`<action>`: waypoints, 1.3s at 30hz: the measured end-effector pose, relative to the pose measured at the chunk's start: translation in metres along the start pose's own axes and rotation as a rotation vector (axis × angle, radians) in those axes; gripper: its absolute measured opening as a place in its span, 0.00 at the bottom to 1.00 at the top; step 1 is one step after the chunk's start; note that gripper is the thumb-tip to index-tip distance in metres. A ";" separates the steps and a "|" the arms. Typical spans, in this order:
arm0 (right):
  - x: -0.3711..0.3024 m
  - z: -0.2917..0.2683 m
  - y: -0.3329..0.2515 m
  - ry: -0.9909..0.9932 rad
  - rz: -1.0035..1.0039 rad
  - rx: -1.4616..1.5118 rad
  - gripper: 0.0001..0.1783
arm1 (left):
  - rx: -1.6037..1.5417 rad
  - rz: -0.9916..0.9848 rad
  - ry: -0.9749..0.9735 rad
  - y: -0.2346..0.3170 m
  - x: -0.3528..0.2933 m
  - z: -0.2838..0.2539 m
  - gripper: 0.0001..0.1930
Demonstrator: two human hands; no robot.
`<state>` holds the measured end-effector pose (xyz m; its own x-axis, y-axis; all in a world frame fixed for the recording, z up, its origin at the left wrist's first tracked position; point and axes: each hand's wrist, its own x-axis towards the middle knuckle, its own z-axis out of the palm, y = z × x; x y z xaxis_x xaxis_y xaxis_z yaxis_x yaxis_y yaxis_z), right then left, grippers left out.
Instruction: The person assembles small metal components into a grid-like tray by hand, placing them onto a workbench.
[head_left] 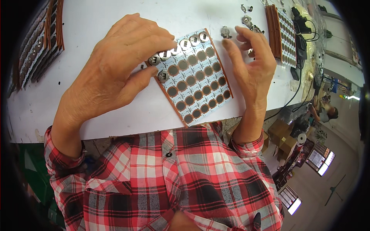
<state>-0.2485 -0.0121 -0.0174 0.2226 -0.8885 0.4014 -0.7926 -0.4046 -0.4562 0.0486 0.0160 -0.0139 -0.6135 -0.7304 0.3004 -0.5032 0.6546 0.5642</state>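
1. A pale blue panel (195, 81) with brown side edges was laid slantwise on the white tabletop (135, 117), between the hands; dark round spots were arranged across it in rows.
2. Its far row was covered by silvery discs (185, 44), and one more was seen at the second row's left end.
3. The panel's upper left corner was overhung by the left hand (110, 71), thumb and fingers parted; whether a disc was pressed could not be told.
4. The right hand (252, 63) was held off the right edge, thumb and forefinger apart, near loose metal parts (247, 20).
5. Rightward room was bounded by a panel stack (273, 34); the near corner was placed close to the table's front edge.
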 end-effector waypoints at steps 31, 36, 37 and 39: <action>-0.018 0.009 -0.068 -0.151 0.154 0.974 0.13 | -1.203 -0.471 0.226 0.021 0.005 0.011 0.07; -0.020 0.020 -0.067 0.093 -0.316 0.275 0.15 | -0.825 -0.262 0.299 0.019 0.002 0.019 0.07; -0.021 0.022 -0.067 0.092 -0.316 0.275 0.15 | -0.566 -0.155 0.335 0.018 0.002 0.020 0.08; -0.025 0.023 -0.068 0.210 -0.512 0.016 0.16 | -0.545 -0.156 0.330 0.022 0.002 0.017 0.08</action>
<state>-0.1874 0.0329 -0.0143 0.4574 -0.5159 0.7243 -0.6042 -0.7779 -0.1726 0.0259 0.0328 -0.0143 -0.2953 -0.8872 0.3544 -0.1374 0.4065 0.9032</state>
